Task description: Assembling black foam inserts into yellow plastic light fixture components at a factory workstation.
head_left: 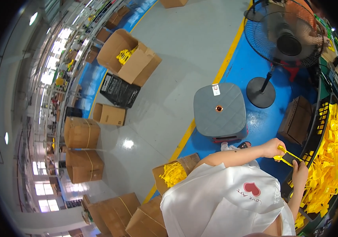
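Note:
Both of my hands are closed on one slim yellow plastic part (pixel 290 154), held in front of me at the near side of a black crate. My left hand (pixel 273 148) grips its far end, and my right hand (pixel 301 170) pinches the end nearer the crate. Two yellow edges show with something dark between them; I cannot tell whether that belongs to the part. The black slotted crate (pixel 316 136) is heaped with similar yellow plastic parts (pixel 335 146), close beside my right hand.
A brown carton (pixel 296 118) stands below the crate. A grey stool (pixel 220 112) and black fan (pixel 261 93) stand ahead on the left. Beside me, an open carton (pixel 190 161) holds yellow parts; more cartons (pixel 82 132) line the aisle. Another person (pixel 301 15) is behind the fan.

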Demonstrator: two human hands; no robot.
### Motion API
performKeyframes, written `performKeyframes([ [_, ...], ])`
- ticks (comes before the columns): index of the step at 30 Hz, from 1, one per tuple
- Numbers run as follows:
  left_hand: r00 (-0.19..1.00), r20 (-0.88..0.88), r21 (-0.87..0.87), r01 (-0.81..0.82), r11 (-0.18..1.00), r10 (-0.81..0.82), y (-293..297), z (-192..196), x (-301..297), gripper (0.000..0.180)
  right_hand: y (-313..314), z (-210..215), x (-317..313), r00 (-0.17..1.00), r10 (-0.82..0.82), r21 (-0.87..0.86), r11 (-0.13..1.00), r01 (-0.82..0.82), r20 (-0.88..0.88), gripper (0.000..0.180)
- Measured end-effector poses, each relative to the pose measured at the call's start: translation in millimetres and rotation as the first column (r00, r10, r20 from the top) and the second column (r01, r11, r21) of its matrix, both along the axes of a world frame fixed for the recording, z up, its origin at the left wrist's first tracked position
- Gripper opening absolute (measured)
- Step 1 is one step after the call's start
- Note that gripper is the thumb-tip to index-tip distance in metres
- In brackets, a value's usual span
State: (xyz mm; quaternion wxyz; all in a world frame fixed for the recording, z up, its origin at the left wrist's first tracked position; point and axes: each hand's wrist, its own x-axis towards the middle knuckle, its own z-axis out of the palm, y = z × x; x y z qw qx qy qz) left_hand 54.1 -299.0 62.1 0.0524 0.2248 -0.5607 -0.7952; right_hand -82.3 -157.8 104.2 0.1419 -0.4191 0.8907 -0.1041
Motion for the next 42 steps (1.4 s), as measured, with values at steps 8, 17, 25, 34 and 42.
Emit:
performKeyframes([
  [8, 0.929, 0.135, 0.126, 0.329, 0.936, -0.345, -5.3, -9.4, -62.2, 0.020, 7.9, 31.7, -10.8, 0.882, -0.459, 0.100, 0.887, 0.450, 0.110, 0.033],
  [17, 0.672, 0.032, -0.049, 0.740, 0.671, -0.740, 66.5, 15.4, -121.9, 0.019, 143.9, 141.6, 63.8, 0.580, -0.572, -0.475, 0.342, 0.811, 0.580, 0.017],
  [25, 0.533, 0.038, -0.048, 0.846, 0.531, -0.845, 190.0, 56.3, -79.8, 0.013, 202.6, 63.5, 116.3, 0.395, -0.830, -0.482, 0.179, 0.858, 0.394, 0.022],
  [34, 0.580, 0.014, 0.042, 0.813, 0.580, -0.814, 241.0, 37.4, -45.6, 0.014, 158.1, 74.7, 126.0, -0.070, -0.984, -0.256, -0.026, 0.966, -0.164, 0.025],
  [42, 0.552, 0.099, 0.193, 0.806, 0.560, -0.828, 220.6, 31.3, -59.6, 0.023, 164.0, 225.4, 163.3, 0.695, -0.718, -0.363, 0.657, 0.661, -0.032, 0.019],
])
